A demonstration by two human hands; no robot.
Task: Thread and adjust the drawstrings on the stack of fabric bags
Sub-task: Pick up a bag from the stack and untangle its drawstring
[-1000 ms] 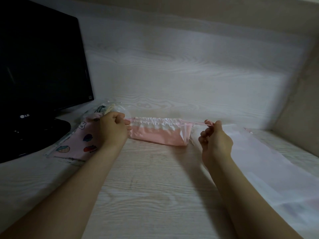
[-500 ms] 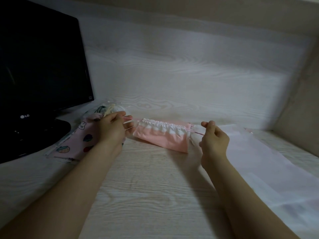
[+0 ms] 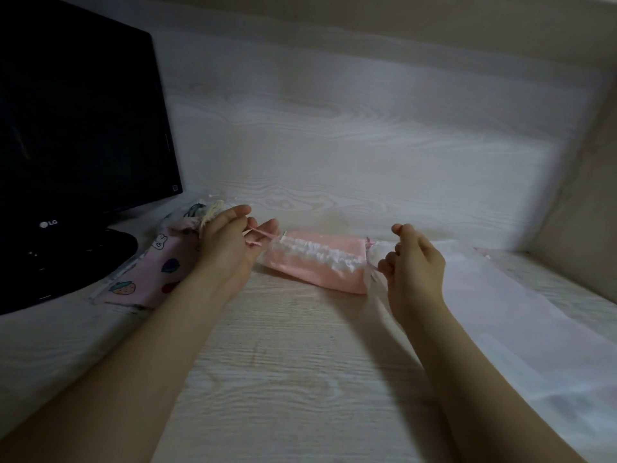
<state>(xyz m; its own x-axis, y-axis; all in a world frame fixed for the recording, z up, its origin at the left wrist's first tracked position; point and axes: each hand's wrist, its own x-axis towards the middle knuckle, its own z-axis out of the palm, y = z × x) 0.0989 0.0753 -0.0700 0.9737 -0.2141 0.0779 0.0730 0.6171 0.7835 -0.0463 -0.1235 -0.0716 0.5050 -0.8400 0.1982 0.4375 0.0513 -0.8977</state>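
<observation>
Forearms stretched from the near edge over the pale wood-grain desk (image 3: 283, 369), the two hands well apart with the work between them. The left hand (image 3: 230, 243) had its thumb and fingers loosely curled round a loop of the pink drawstring (image 3: 258, 236) just beyond the bag's left end. The right hand (image 3: 415, 265) had its thumb raised and its fingers curled in, and their tips seemed to pinch a thin cord at the bag's right end, though the dim light left that grip hard to read. The pink bag (image 3: 314, 269) lay on the desk between the hands, on its side, its mouth gathered into a white ruffle along the top. Under and behind the left hand lay the printed bags (image 3: 160, 267), pink with strawberries and a rabbit, and pale cords showed at their far end. A white translucent sheet (image 3: 507, 315) ran along the desk to the right of the right hand. Farther back on the left stood a dark monitor (image 3: 76, 128), and the wood-grain back panel (image 3: 350, 135) rose behind everything.
</observation>
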